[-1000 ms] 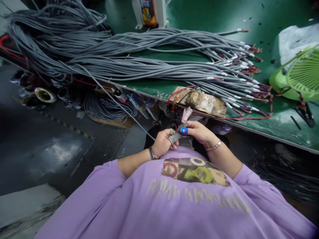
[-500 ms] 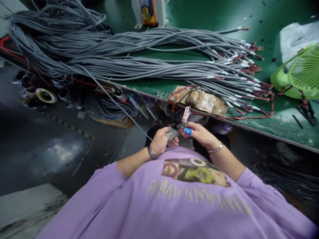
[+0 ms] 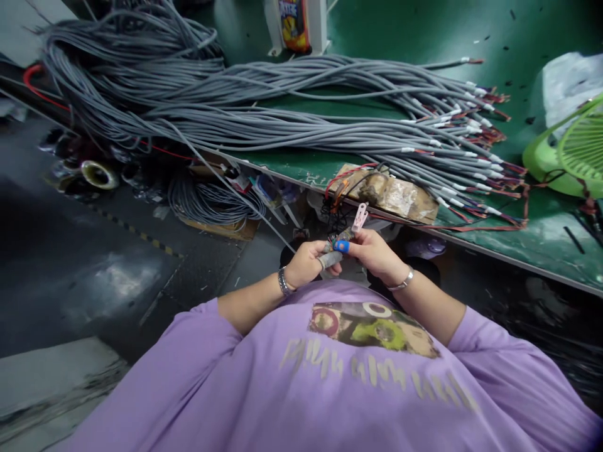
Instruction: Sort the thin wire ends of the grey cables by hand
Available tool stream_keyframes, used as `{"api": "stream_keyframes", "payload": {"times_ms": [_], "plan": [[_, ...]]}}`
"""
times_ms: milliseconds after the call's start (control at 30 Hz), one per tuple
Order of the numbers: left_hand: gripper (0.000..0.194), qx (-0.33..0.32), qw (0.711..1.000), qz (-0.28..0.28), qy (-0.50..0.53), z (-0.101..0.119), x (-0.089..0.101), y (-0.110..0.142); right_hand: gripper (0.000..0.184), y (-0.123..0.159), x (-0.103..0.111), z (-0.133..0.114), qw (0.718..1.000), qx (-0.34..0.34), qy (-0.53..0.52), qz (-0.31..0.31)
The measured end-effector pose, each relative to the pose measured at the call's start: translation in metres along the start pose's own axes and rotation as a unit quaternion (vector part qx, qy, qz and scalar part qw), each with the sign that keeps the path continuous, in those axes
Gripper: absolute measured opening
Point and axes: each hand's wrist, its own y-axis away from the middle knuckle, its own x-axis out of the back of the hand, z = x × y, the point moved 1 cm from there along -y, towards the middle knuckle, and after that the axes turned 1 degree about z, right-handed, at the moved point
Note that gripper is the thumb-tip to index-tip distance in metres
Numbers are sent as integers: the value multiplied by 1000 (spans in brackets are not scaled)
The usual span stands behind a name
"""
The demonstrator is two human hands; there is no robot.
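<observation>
Pinched close together, the left hand and right hand gripped thin wires just off the near edge of the worktop, a grey cable running toward the left. Strand handling seemed under way — the next move likely called for steady fingertips.

There are two hands, two bracelets, one blue finger sleeve, one pink clothespin, one green fan, one plastic bag and one bright packet. The gray cables on the tabletop number dozens, too tangled to count exactly.
</observation>
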Motion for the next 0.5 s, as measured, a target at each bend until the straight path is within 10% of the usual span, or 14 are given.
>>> {"api": "stream_keyframes", "payload": {"times_ms": [200, 500], "plan": [[44, 3, 981, 115, 155, -9, -8, 0, 39, -1, -8, 11, 996, -3, -54, 67], [43, 16, 978, 128, 161, -10, -11, -2, 36, 3, -3, 17, 993, -15, -82, 81]]}}
